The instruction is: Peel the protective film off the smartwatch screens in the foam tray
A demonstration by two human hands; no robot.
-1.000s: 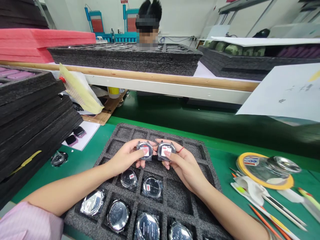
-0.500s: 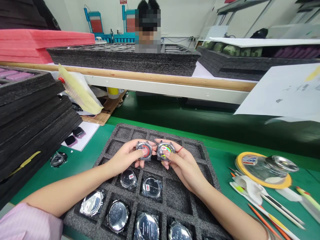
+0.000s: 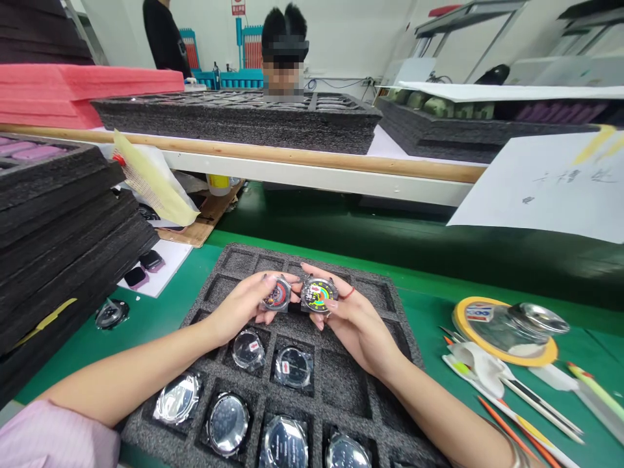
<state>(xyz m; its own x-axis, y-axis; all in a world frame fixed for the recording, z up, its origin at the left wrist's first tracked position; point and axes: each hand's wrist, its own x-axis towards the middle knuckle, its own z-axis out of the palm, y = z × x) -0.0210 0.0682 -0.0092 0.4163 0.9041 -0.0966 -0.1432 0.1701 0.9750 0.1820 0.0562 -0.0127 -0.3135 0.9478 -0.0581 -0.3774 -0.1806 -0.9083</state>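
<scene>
Left hand (image 3: 238, 311) and right hand (image 3: 355, 320) each held one lit watch.
The left grip was clamped on the left watch (image 3: 277, 296), the right grip on the right watch (image 3: 316, 294). The two sat side by side just above a foam tray (image 3: 341, 383) holding six wrapped watches (image 3: 292, 366) in view on the green table (image 3: 429, 302).

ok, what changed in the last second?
Screens changed: the round metal-cased watch in the left hand and the matching watch in the right hand went from white with a red mark to colourful dials. The left one tilted slightly inward. Both hands kept their grip; dark foam tray and its wrapped watches stayed put.
</scene>
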